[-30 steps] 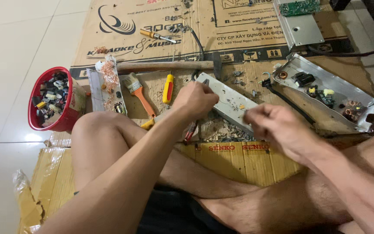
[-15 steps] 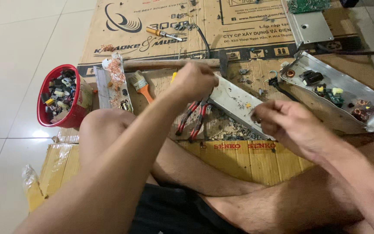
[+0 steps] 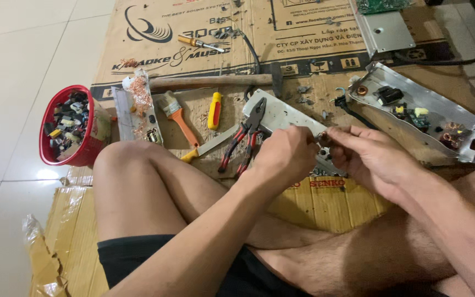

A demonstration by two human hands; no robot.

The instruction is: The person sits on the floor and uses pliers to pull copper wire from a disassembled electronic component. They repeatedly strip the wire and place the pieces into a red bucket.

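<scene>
We are pinching a small part [image 3: 322, 137], too tiny to identify, between the fingertips of both hands: left hand [image 3: 284, 154] and right hand [image 3: 372, 157] are meeting over the grey metal plate [image 3: 281, 113], beside red-handled pliers [image 3: 243, 140] lying on the cardboard [image 3: 325, 203].

Pale floor tiles [image 3: 23, 60], flattened cardboard [image 3: 314, 203].
</scene>
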